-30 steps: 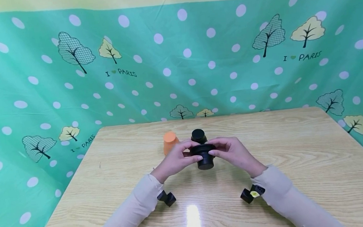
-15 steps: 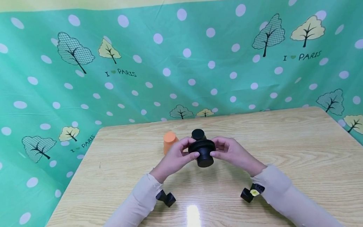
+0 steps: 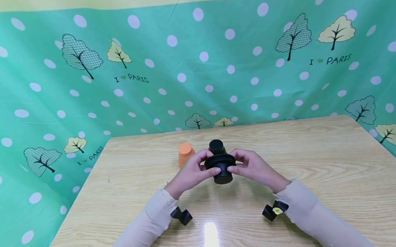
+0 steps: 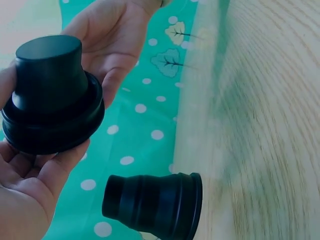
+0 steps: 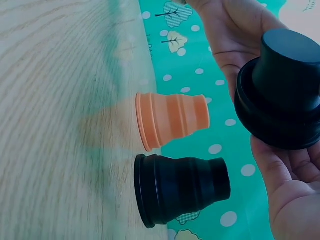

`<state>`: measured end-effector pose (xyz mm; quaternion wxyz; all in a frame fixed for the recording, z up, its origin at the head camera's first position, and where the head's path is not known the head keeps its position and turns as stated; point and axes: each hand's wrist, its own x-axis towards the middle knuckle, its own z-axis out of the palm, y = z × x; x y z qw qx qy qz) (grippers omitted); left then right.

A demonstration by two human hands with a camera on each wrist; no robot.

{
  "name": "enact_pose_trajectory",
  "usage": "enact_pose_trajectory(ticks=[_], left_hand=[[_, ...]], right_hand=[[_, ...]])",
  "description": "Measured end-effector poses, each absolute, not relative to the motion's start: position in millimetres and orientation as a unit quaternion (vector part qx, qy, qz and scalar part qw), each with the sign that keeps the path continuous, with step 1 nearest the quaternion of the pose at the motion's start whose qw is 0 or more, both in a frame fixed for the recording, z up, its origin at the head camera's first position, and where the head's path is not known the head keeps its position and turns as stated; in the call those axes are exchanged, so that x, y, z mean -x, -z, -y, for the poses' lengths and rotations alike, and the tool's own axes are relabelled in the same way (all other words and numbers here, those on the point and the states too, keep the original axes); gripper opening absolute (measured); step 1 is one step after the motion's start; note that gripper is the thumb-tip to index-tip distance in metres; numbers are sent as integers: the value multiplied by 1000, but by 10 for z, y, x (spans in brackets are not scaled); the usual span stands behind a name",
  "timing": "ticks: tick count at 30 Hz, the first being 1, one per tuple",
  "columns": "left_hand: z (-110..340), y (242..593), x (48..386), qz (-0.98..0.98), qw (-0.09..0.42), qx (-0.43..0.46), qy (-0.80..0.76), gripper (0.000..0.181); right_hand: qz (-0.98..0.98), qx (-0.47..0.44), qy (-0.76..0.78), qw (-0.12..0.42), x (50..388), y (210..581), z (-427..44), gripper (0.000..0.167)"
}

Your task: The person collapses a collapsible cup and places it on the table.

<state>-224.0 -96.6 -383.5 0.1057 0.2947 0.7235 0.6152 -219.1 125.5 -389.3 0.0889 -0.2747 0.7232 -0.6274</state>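
Observation:
A black collapsible cup [image 3: 223,175], its outer part folded into a thick ring, is held off the table between my two hands. My left hand [image 3: 191,173] grips its left side, the thumb on the narrow part and the fingers at the ring. On the other side my right hand [image 3: 254,168] pinches it the same way. The cup's narrow flat end faces me. In the left wrist view, the narrow part [image 4: 50,75] rises out of the ring. Beyond it, a second black cup [image 3: 216,146] stands upside down, stretched out. Left of that, an orange cup [image 3: 185,152] is likewise upside down.
The wooden table [image 3: 324,160] reaches back to a green dotted curtain [image 3: 166,68]. Small black cameras hang at the left wrist [image 3: 182,215] and right wrist [image 3: 274,210]. A light reflection lies near the table's front.
The held cup rose slightly, then came down a little, and its ring now looks wider toward me. Both thumbs shifted slightly on the narrow part. The standing cups stay put.

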Motion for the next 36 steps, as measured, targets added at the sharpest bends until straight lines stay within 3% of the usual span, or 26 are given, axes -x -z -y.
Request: enact_pose_trajectory(ticks=[36], left_hand=[[945, 3893, 2261, -752, 68, -303, -582, 16]], right_hand=[[-712, 281, 637, 84, 2182, 3935, -1221, 17]])
